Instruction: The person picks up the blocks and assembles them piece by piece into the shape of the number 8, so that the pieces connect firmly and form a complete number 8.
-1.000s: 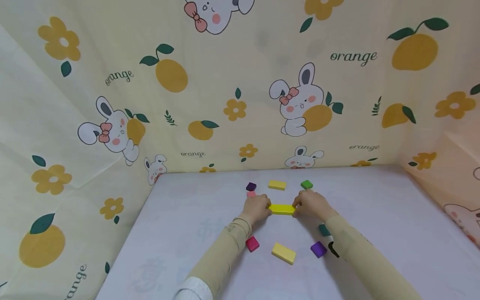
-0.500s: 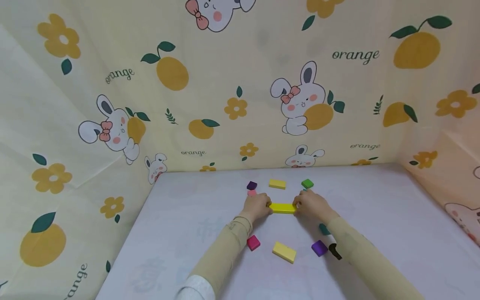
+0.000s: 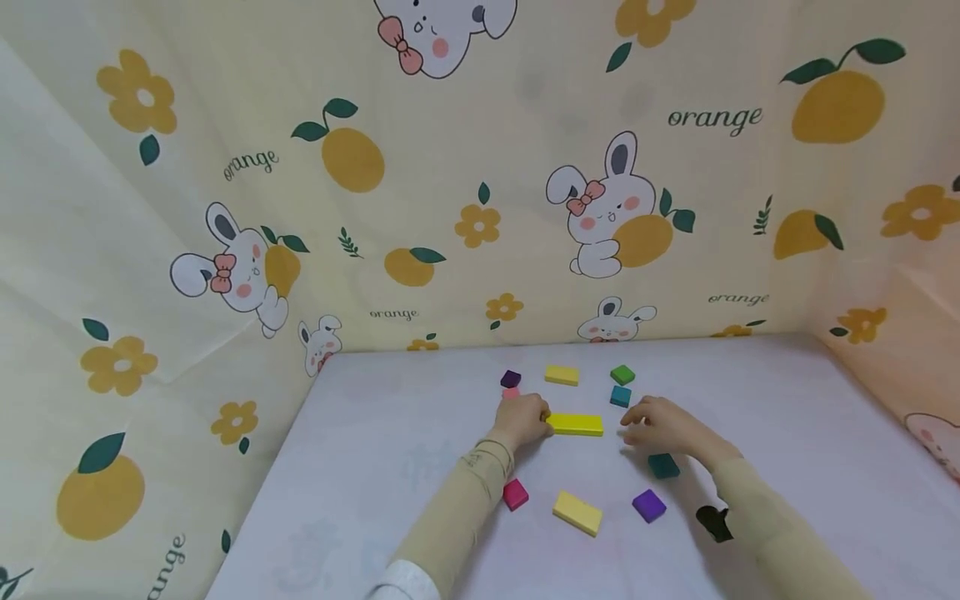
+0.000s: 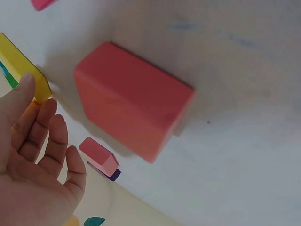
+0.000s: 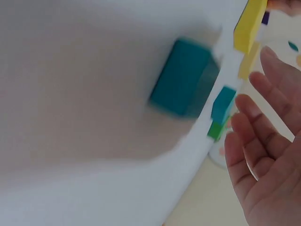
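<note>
A long bright yellow block [image 3: 576,425] lies across the middle of the table in the head view. My left hand [image 3: 522,419] pinches its left end; in the left wrist view the thumb [image 4: 27,84] rests on the yellow block [image 4: 42,87] with a fingertip at its lower edge. My right hand [image 3: 663,425] hovers off the block's right end, fingers loosely bent and holding nothing. Near it are a blue-teal block [image 3: 620,396] and a dark teal block [image 3: 663,466]. A pink block [image 3: 511,392] sits just behind my left hand. Close under the left wrist lies a red block [image 4: 131,99], hidden in the head view.
Toward the back stand a dark purple block [image 3: 511,378], a pale yellow block [image 3: 562,375] and a green block [image 3: 622,374]. In front are a magenta block [image 3: 515,494], another pale yellow block [image 3: 577,512] and a violet block [image 3: 648,506]. A patterned cloth [image 3: 420,208] surrounds the white table [image 3: 360,433].
My right hand has let go of the yellow block's right end and moved right, uncovering the blue-teal block. The left hand keeps its hold. The head view has shifted slightly.
</note>
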Demonstrator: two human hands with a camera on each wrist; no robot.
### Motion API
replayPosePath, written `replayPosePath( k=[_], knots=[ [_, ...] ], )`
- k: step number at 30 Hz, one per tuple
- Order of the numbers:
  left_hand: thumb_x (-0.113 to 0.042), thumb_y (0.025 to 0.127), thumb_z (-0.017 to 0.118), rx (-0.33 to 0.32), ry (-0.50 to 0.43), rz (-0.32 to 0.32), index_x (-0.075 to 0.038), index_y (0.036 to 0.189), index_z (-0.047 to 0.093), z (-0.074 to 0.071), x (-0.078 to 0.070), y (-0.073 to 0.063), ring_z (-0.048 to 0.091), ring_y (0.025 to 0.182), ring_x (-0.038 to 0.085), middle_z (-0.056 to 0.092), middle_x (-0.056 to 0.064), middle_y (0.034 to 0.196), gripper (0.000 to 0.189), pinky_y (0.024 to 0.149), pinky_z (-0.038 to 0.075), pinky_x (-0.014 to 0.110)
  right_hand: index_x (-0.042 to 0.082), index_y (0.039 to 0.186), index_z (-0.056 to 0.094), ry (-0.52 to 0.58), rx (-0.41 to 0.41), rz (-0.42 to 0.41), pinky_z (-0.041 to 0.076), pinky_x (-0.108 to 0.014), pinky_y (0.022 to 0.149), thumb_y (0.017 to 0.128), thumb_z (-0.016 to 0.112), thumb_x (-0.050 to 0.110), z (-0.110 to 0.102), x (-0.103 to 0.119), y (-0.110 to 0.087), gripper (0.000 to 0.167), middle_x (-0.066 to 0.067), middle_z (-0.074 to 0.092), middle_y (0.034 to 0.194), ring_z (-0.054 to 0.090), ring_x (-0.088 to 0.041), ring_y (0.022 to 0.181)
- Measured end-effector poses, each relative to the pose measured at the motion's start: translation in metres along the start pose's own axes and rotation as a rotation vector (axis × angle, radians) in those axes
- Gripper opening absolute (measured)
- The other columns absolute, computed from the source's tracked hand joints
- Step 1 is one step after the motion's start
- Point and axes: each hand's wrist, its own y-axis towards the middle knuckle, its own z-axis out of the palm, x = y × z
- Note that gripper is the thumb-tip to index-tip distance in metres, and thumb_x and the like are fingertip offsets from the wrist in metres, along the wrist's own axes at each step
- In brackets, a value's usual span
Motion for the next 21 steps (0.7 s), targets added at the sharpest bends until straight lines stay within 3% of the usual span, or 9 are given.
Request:
replayPosePath(
  k=[6, 14, 21],
  knots=[
    [-0.034, 0.076, 0.075, -0.003, -0.003, -0.008, -0.017, 0.099, 0.073, 0.002, 0.0, 0.0, 0.054, 0.071, 0.007, 0.069, -0.006, 0.088, 0.029, 0.075, 0.047, 0.028, 0.009, 0.097, 0.068, 0.045, 0.022, 0.023, 0.047, -0.031, 0.072, 0.082, 0.069, 0.021, -0.004, -0.024, -0.018, 0.02, -0.003, 0.063, 0.095, 0.052, -0.015, 0.083],
    [-0.034, 0.076, 0.075, -0.01, -0.011, -0.017, -0.018, 0.1, 0.073, 0.004, 0.001, 0.0, 0.058, 0.074, 0.008, 0.07, -0.007, 0.09, 0.029, 0.078, 0.047, 0.03, 0.011, 0.097, 0.068, 0.093, 0.041, 0.018, 0.045, -0.034, 0.072, 0.074, 0.074, 0.021, -0.009, -0.045, -0.041, 0.026, -0.003, 0.063, 0.098, 0.052, -0.019, 0.088],
    [-0.035, 0.076, 0.075, -0.014, 0.011, -0.016, -0.019, 0.101, 0.073, 0.005, 0.001, 0.001, 0.061, 0.079, 0.007, 0.071, -0.008, 0.095, 0.029, 0.081, 0.047, 0.03, 0.009, 0.097, 0.067, 0.06, 0.015, -0.048, 0.044, -0.03, 0.071, 0.072, 0.076, 0.019, -0.002, -0.049, -0.047, 0.028, 0.0, 0.062, 0.093, 0.051, -0.018, 0.087]
  ],
)
